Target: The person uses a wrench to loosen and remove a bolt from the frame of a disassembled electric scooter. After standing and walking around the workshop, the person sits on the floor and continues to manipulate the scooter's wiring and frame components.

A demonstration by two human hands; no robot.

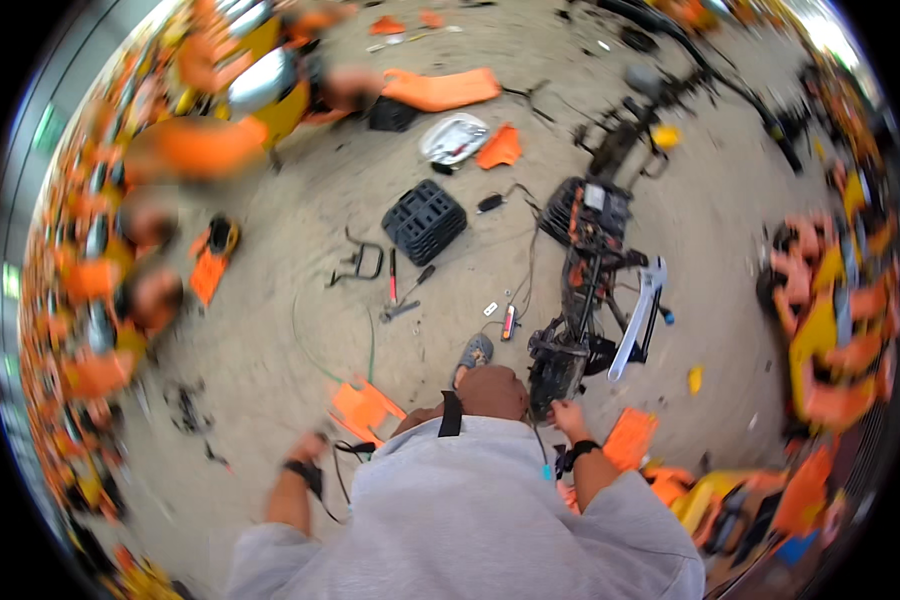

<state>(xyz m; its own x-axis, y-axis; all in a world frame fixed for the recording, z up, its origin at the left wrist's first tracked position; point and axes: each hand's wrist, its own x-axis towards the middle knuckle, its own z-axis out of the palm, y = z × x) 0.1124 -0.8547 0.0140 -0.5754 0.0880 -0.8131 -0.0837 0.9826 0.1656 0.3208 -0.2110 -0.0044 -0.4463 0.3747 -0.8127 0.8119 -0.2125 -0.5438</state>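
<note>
A stripped scooter frame [575,290] with dark, greasy parts lies on the floor ahead, right of the middle. My right hand [568,418] is at the near end of its black housing [555,378]; its fingers are curled in, and what they hold is hidden. My left hand [311,448], small and slightly blurred, hangs low on the left, away from the frame. A black cable [345,470] runs close beside it. Whether its fingers hold anything is unclear. A long silver-grey bar [638,325] leans along the frame's right side.
Between my feet and the far floor lie a black slatted crate [425,222], a red-handled tool [393,277], a black bent bracket [360,258] and a white tray [454,138]. Orange panels [366,408] are scattered about. Yellow-orange scooters [838,330] line both sides.
</note>
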